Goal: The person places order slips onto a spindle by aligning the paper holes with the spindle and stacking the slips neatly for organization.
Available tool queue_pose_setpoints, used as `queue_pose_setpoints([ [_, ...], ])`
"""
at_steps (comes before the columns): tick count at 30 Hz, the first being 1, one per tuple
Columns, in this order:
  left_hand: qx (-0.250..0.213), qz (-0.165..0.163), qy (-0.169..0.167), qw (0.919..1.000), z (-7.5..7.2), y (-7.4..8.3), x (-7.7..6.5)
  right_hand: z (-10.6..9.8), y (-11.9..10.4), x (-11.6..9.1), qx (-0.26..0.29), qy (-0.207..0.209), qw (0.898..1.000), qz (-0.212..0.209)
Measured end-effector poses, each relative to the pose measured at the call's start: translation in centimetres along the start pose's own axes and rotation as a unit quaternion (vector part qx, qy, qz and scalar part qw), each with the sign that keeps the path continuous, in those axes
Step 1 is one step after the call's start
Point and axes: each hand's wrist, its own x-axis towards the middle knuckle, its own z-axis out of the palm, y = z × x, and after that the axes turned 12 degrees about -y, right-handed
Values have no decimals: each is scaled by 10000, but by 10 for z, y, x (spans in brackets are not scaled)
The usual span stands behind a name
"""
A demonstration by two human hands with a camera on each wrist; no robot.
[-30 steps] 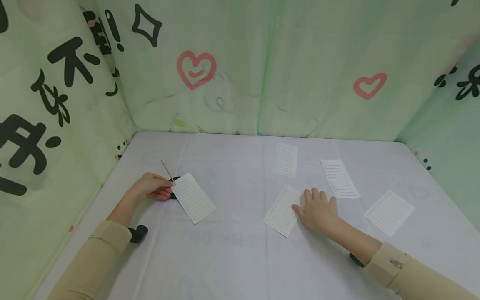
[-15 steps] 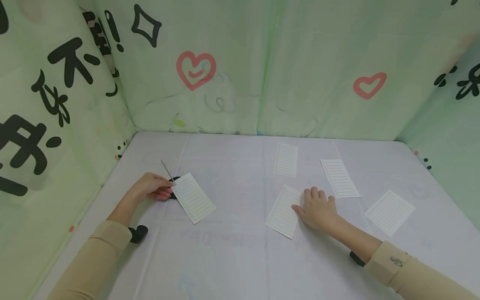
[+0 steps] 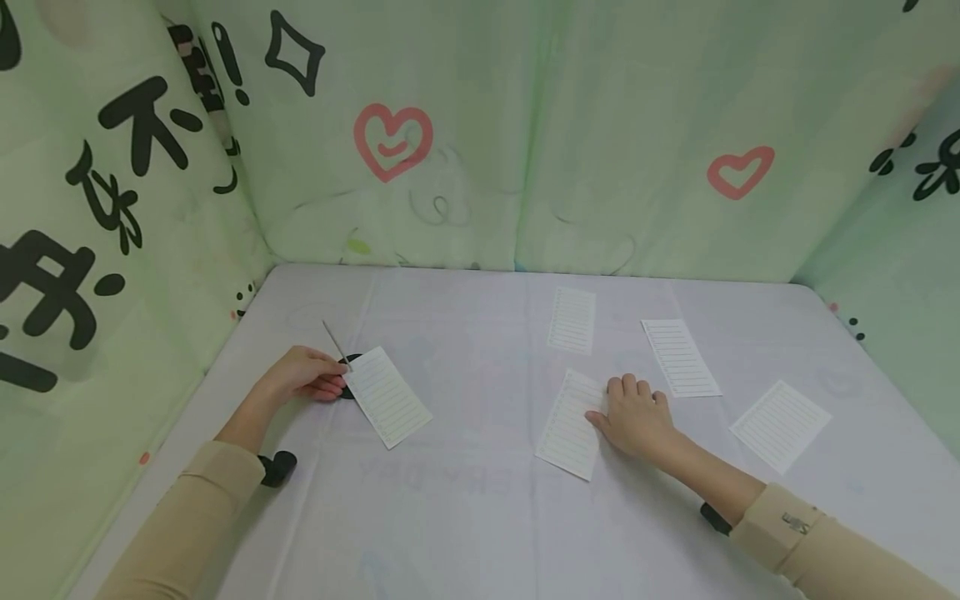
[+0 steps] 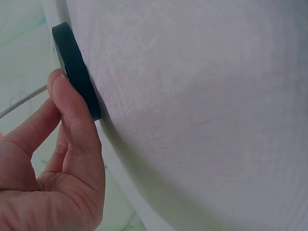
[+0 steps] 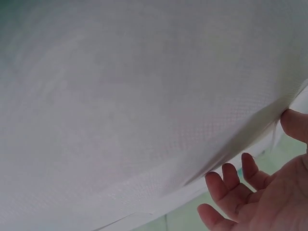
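1. Table [image 3: 450,533]: covered in white cloth. Judged adequate backing; press the cloth smooth so no ruck catches a card edge.
2. Right hand [image 3: 640,421]: thumb spread from the fingers, touching the near card [image 3: 567,429] at its right edge. No pinch observed. Light, even pressure advised.
3. Left hand [image 3: 306,373]: thumb and fingertip pinch at the foot of the thin rod [image 3: 333,341]. Whether paper is also caught cannot be told. Steadiness advised.
4. Near card: on the table, turned askew. Raise one edge before gripping; dragging risks a crease.
5. Left card [image 3: 392,402]: beside the left hand, corner at the rod's foot. Avoid bending it.
6. Black base [image 4: 74,70]: beside the left fingertips. Keep it flat.
7. Thin rod: leaning, upper end exposed. Keep fingers off the tip.
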Motion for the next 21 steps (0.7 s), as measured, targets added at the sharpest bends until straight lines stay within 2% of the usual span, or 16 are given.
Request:
queue_pose_setpoints([
  [12, 24, 15, -8, 10000, 0, 1, -1, 1, -2, 0, 444, 477, 9976, -214],
  [21, 83, 29, 8, 10000, 1, 0, -2, 1, -2, 1, 440, 692, 9959, -381],
])
